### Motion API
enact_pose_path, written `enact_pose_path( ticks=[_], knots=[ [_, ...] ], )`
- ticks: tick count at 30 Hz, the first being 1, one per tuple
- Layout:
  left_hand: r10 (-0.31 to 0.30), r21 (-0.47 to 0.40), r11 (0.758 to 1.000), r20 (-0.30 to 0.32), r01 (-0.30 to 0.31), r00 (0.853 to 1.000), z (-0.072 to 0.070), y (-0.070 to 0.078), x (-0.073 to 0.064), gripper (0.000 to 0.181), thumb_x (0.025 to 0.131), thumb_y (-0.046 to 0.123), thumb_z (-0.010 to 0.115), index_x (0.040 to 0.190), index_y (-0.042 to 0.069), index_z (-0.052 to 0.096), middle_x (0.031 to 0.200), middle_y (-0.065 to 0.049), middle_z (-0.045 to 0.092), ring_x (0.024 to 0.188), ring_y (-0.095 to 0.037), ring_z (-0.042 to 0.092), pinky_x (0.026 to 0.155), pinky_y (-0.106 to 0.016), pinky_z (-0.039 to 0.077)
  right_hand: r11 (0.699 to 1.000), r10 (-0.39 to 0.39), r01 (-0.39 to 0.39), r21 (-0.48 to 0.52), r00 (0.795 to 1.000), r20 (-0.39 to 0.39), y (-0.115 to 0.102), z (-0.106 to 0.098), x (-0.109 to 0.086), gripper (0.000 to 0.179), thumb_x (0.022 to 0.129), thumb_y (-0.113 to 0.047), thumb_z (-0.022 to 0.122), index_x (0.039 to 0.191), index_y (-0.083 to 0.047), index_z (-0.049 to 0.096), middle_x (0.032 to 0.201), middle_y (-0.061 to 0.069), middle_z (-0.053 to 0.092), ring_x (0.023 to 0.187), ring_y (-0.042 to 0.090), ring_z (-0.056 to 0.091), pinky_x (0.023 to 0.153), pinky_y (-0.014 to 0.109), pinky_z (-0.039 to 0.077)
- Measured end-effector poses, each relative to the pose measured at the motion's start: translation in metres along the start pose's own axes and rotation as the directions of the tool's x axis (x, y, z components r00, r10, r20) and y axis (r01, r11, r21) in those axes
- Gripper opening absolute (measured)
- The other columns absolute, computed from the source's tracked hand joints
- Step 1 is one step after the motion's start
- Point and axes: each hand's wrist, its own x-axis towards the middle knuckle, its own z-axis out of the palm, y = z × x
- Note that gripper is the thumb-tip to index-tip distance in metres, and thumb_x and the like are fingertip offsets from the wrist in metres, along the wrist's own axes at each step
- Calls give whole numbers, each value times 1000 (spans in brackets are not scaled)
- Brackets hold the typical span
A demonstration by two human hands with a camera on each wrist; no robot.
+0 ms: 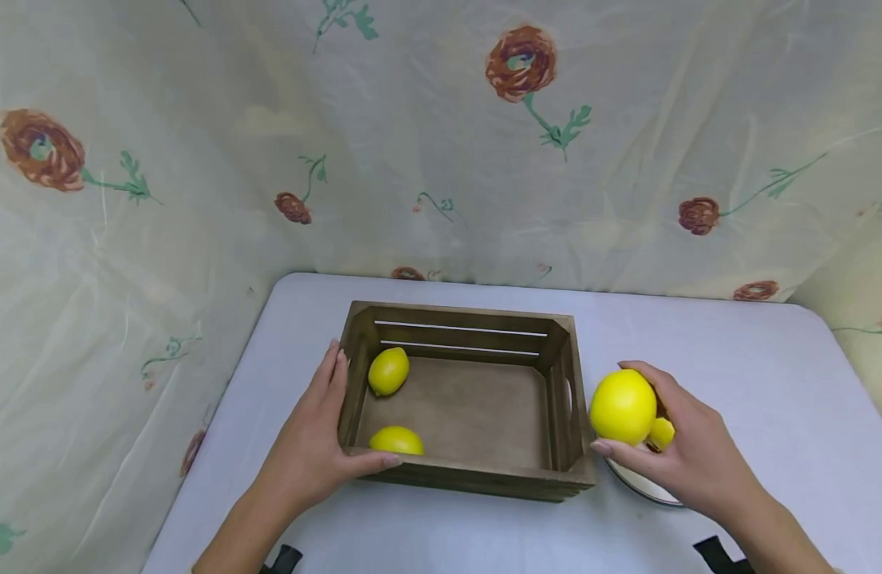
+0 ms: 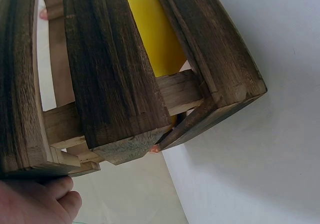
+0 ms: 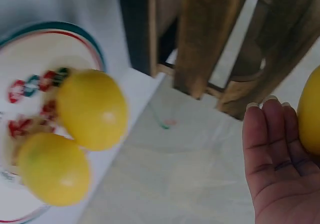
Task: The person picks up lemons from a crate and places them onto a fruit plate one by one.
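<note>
A slatted brown wooden crate [image 1: 484, 475] stands on the table in the head view. My left hand [image 1: 315, 446] grips its front left corner, thumb along the front rim and fingers against the left side. Inside lie two yellow lemons, one lemon [image 1: 388, 371] near the back left and another lemon [image 1: 396, 440] by the front wall. Just right of the crate, my right hand [image 1: 702, 450] holds a lemon [image 1: 623, 406] between thumb and fingers, above a white plate [image 3: 45, 51]. On that plate rest two more lemons, a lemon [image 3: 91, 108] and a lemon [image 3: 54, 169].
A white-covered table [image 1: 771, 383] carries everything. Floral fabric [image 1: 427, 143] hangs behind it and along the sides. The plate shows a coloured rim and pattern in the right wrist view; in the head view my right hand covers most of it.
</note>
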Motion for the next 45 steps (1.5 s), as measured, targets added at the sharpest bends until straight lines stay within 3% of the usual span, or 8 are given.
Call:
enact_pose_path(
  ticks=[8,15,21,28,34,45],
  knots=[
    [-10,1,1000,-3,10,1000,0,0,0,129,52,85,56,147,21,-3,154,7,-10,140,-22,12,103,-51,32,997,60,-60,-41,998,0,27,12,-16,86,63,-47,80,135,-22,40,115,-1,53,85,14,47,65,23,50],
    [-15,-1,1000,-2,15,1000,-1,1,-1,129,52,85,56,147,21,-3,153,8,-11,140,-22,12,103,-51,32,988,57,-61,-142,998,-31,48,19,-22,89,62,-52,78,133,-12,42,115,10,51,89,23,46,70,47,45],
    [-12,1,1000,2,12,1000,-1,1,0,130,51,85,56,148,20,-2,153,9,-11,140,-22,12,104,-50,31,982,61,-69,-176,997,-47,62,27,-25,86,61,-53,78,127,-8,46,103,8,48,85,19,41,65,37,41],
    [-10,-5,1000,0,10,1000,-1,0,0,130,51,85,56,148,20,-2,154,8,-11,140,-22,12,103,-51,31,973,74,-81,-214,996,-39,74,34,-28,84,63,-57,75,124,-7,48,106,8,49,90,20,41,64,41,42],
    [-16,1,1000,-3,16,1000,-1,0,0,130,51,85,56,148,21,-2,153,9,-11,140,-22,13,103,-51,32,961,65,-64,-269,998,-5,78,41,-29,86,65,-62,71,124,-3,47,110,14,50,97,28,42,74,49,42],
    [-5,-4,1000,-13,5,1000,1,-1,0,130,51,85,57,148,20,-1,153,9,-11,140,-22,12,104,-50,32,943,26,-30,-332,1000,-18,81,49,-28,82,60,-62,74,112,-2,53,103,14,48,93,27,39,68,40,37]
  ],
)
